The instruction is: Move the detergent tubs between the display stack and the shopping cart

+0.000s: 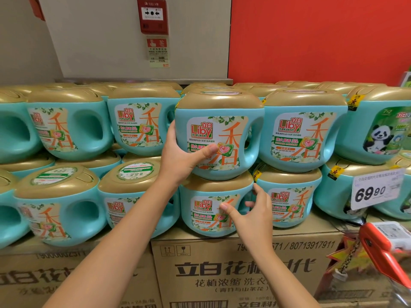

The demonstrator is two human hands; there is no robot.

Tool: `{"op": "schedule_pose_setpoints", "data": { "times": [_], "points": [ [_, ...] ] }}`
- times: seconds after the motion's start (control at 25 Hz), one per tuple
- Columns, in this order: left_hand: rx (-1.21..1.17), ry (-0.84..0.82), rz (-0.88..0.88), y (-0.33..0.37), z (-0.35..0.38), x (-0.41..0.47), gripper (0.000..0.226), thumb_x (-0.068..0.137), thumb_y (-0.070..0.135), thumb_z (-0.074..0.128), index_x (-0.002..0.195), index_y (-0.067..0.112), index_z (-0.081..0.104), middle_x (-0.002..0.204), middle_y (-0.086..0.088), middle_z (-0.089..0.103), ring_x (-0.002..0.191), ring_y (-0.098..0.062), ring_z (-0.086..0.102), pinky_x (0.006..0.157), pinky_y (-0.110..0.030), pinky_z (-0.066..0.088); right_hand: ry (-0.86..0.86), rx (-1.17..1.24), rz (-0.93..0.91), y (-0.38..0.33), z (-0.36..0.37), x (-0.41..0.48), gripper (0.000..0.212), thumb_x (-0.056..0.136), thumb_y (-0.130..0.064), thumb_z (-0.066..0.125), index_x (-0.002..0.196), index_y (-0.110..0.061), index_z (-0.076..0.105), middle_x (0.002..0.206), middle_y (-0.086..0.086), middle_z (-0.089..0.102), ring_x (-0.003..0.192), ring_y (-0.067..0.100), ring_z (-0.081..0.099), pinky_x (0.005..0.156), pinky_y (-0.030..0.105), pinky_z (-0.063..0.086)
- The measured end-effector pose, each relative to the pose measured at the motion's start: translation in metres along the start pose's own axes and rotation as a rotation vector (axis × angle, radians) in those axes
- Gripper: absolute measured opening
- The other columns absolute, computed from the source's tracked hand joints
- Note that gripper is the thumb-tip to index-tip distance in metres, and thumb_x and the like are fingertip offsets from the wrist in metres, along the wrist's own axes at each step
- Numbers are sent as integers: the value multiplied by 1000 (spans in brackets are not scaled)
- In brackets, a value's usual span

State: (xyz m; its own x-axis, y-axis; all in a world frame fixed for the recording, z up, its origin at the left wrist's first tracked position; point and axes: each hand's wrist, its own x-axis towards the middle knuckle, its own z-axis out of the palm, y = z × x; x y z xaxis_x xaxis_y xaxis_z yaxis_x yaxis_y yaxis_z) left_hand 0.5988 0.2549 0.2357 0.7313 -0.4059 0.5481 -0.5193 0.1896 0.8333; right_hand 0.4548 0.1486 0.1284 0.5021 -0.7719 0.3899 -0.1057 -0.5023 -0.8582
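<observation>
Teal detergent tubs with gold lids are stacked in two layers on the display. One upper tub (224,134) stands in the middle, resting on the lid of a lower tub (206,210). My left hand (180,156) grips the upper tub at its lower left side, thumb across the label. My right hand (251,214) is at the lower tub's right side, by its handle. Its thumb touches the label and its fingers are spread and loosely bent, holding nothing. The shopping cart shows only as a red handle (375,245) at the bottom right.
The tubs sit on brown cardboard cartons (222,270). A price card reading 69.90 (375,190) hangs at the right in front of panda-label tubs (378,130). Behind the stack are a grey wall with a fire alarm box (152,15) and a red wall.
</observation>
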Motion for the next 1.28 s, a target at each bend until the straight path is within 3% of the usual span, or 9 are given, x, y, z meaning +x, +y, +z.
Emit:
{"op": "schedule_pose_setpoints", "data": {
  "times": [0.2,0.28,0.36,0.48,0.56,0.68,0.96,1.16,1.28],
  "points": [
    [26,0,-44,5,0,-3,120,46,52,88,147,29,27,132,10,55,119,-6,56,99,-36,51,-50,-33,5,-4,-2,0,97,68,-51,79,145,-21,30,122,-14,34,105,6,50,76,20,41],
    [30,74,-35,8,-2,-12,119,52,48,86,150,30,20,142,8,42,128,-5,44,104,-28,42,-81,-29,1,-4,-9,0,92,71,-47,79,145,-20,32,124,-13,35,109,7,49,84,25,45],
    [12,229,28,11,-4,-31,89,66,44,79,140,29,34,136,7,44,125,-5,45,101,-23,41,-88,-2,-30,-3,-19,-4,75,77,-37,78,139,-18,41,123,-11,41,107,8,50,89,24,46],
    [-125,292,81,7,-10,-74,38,78,19,71,112,22,55,108,4,60,103,-8,58,88,-23,47,-19,66,-45,4,-41,-26,36,85,-21,72,118,-22,56,109,-5,57,89,0,56,74,6,43],
    [-183,180,22,-1,-11,-111,26,82,7,69,102,21,60,95,6,64,91,-3,61,82,-19,50,43,102,-31,14,-59,-55,20,88,-15,68,101,-26,60,94,-2,63,74,-3,55,66,3,41],
    [-215,32,-181,-18,-10,-175,23,87,-3,63,96,18,65,85,7,65,81,0,61,78,-16,52,47,142,75,36,-85,-112,20,89,-11,65,90,-31,63,74,-5,60,62,0,51,60,6,41],
    [-126,-371,-689,-47,-2,-333,14,89,6,64,94,18,70,90,-9,71,82,-8,66,70,-11,49,168,95,487,82,-142,-292,22,88,-2,64,81,-23,67,61,-3,63,58,8,55,60,28,50],
    [-86,-718,-784,-49,29,-401,15,88,4,64,89,19,69,82,0,71,71,-2,64,59,-7,45,315,16,684,89,-195,-395,21,88,-2,63,81,-21,69,60,-1,65,57,8,59,57,22,51],
    [-49,-879,-792,-44,58,-425,14,89,7,65,90,20,69,83,-1,72,69,2,64,59,-6,44,442,19,784,93,-229,-439,21,90,-4,62,83,-23,69,67,-2,71,66,13,67,63,27,56]
  ]
}}
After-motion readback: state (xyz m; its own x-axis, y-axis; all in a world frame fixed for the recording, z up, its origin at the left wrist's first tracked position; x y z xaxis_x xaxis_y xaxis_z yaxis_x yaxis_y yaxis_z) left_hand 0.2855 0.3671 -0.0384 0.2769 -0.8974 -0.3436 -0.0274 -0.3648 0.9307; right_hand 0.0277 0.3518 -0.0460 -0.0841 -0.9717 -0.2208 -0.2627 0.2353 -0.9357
